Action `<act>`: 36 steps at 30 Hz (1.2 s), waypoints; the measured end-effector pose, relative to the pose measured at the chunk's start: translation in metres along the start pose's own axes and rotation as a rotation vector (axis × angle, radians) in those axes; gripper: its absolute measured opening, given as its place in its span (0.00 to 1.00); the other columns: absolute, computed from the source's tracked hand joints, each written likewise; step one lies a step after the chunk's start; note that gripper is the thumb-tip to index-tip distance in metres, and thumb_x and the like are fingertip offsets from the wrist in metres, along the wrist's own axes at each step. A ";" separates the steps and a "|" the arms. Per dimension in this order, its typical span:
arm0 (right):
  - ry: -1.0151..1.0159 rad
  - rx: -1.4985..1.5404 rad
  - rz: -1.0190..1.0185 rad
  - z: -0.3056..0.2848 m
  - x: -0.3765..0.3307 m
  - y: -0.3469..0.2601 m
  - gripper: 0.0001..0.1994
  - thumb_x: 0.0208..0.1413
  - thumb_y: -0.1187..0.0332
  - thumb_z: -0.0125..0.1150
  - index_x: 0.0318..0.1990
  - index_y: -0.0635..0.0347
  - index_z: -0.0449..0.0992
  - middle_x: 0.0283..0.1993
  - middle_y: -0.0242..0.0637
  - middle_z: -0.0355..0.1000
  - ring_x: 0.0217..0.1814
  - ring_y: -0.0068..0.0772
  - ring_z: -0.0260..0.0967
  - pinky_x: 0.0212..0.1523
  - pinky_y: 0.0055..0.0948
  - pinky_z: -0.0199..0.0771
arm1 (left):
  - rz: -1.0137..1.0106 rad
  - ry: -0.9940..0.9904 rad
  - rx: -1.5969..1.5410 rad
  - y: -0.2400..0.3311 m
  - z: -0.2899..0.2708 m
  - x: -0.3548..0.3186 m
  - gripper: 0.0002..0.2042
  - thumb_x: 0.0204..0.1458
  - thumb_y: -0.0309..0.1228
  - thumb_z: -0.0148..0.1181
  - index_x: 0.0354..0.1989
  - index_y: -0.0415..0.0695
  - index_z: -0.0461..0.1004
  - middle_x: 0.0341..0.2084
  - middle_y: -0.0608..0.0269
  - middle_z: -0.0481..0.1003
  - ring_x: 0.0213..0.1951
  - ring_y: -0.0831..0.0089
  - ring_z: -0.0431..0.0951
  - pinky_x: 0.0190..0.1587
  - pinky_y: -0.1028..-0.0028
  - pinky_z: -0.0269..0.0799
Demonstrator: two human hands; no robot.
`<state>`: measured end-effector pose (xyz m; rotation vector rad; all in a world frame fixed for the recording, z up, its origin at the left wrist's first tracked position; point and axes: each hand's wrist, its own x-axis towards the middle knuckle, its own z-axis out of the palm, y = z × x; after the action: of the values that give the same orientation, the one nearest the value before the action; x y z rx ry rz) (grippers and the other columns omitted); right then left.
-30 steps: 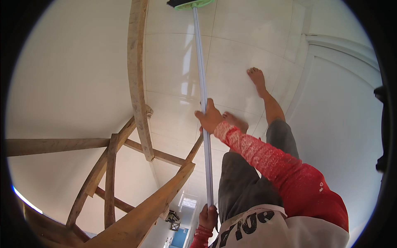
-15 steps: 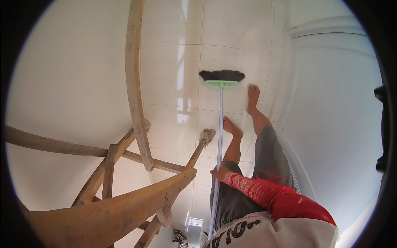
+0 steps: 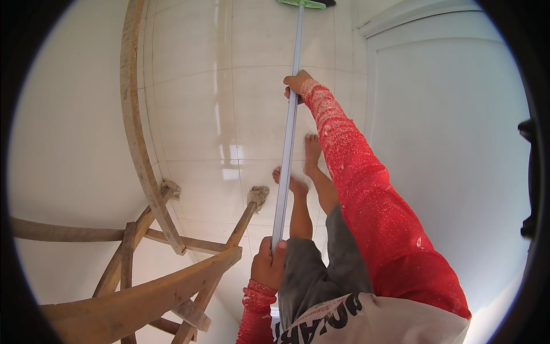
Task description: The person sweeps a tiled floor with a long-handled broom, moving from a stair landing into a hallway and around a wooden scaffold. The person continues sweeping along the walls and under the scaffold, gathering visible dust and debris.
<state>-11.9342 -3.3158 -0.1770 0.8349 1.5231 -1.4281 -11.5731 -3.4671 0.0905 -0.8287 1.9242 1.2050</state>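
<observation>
One broom [image 3: 290,120] on record in the head view: long, straight, pale-grey pole [image 3: 282,195], light-green crosswise head [image 3: 302,4], black bristles [image 3: 329,3]. Runs from beside the dark-grey cloth shorts [image 3: 309,269] up to the top edge of the view, with head and bristles partly cut off there. Contact between bristles and glossy cream-tiled floor [image 3: 189,114]: cannot tell.

Gripped by both hands. Bare right hand [image 3: 296,85]: closed around the upper part of the pole, at the end of an outstretched arm in a red sleeve [image 3: 366,172] speckled with white. Bare left hand [image 3: 268,264]: closed around the pole lower down, close to the shorts.

Step in hand, by judgement: working the broom over the floor at long forward reach. Next move judged to call for a steady two-handed hold, well clear of the rough brown timber frame [image 3: 166,286] at left and the smooth white panelled door [image 3: 441,126] at right.

Count: one broom; two hands, both occupied; two red sleeves; two bare feet [image 3: 311,149] on the tiles; one door; one timber frame of several beams, exact number uncertain; two frame legs ending in greyish-beige cloth wraps [image 3: 259,196].
</observation>
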 end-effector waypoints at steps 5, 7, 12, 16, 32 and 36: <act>-0.081 0.026 0.168 0.050 -0.132 0.166 0.32 0.56 0.69 0.56 0.60 0.73 0.44 0.37 0.52 0.71 0.22 0.43 0.76 0.18 0.37 0.80 | -0.448 -0.065 0.086 -0.069 -0.015 -0.152 0.21 0.64 0.48 0.46 0.27 0.42 0.70 0.15 0.68 0.68 0.18 0.78 0.67 0.22 0.73 0.64; -0.146 -0.047 0.358 0.078 -0.222 0.239 0.38 0.57 0.67 0.56 0.65 0.73 0.38 0.48 0.62 0.69 0.21 0.46 0.76 0.19 0.38 0.80 | -0.434 -0.050 0.238 -0.106 -0.034 -0.230 0.20 0.62 0.47 0.50 0.28 0.41 0.72 0.17 0.65 0.71 0.20 0.76 0.70 0.25 0.71 0.67; -0.029 0.144 0.532 0.113 -0.313 0.265 0.33 0.55 0.73 0.56 0.64 0.76 0.46 0.51 0.65 0.66 0.21 0.44 0.75 0.19 0.37 0.78 | -0.794 -0.093 0.569 -0.123 -0.081 -0.317 0.17 0.58 0.45 0.58 0.38 0.40 0.74 0.27 0.56 0.76 0.29 0.68 0.75 0.34 0.64 0.71; 0.002 0.246 0.066 0.058 -0.196 0.158 0.23 0.55 0.66 0.59 0.52 0.66 0.57 0.29 0.44 0.72 0.17 0.37 0.73 0.19 0.34 0.74 | -0.386 0.047 0.450 -0.061 -0.041 -0.185 0.20 0.62 0.46 0.51 0.26 0.41 0.72 0.15 0.65 0.70 0.17 0.77 0.70 0.22 0.72 0.66; 0.178 -0.356 0.082 0.023 -0.114 0.275 0.32 0.51 0.68 0.58 0.60 0.73 0.52 0.49 0.56 0.71 0.51 0.49 0.73 0.50 0.41 0.74 | -0.238 -0.069 0.390 -0.170 0.010 -0.183 0.25 0.57 0.57 0.53 0.35 0.43 0.70 0.22 0.39 0.75 0.30 0.36 0.76 0.31 0.47 0.70; 0.088 -0.246 0.069 0.135 -0.278 0.448 0.36 0.50 0.79 0.57 0.61 0.72 0.40 0.44 0.58 0.69 0.38 0.45 0.78 0.28 0.39 0.84 | -0.463 -0.086 0.517 -0.307 -0.048 -0.345 0.25 0.57 0.53 0.56 0.27 0.39 0.73 0.16 0.48 0.73 0.21 0.52 0.76 0.26 0.59 0.69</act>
<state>-11.3981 -3.3720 -0.1040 0.7990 1.6799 -1.1387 -11.1487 -3.5709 0.2474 -0.8533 1.7264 0.4325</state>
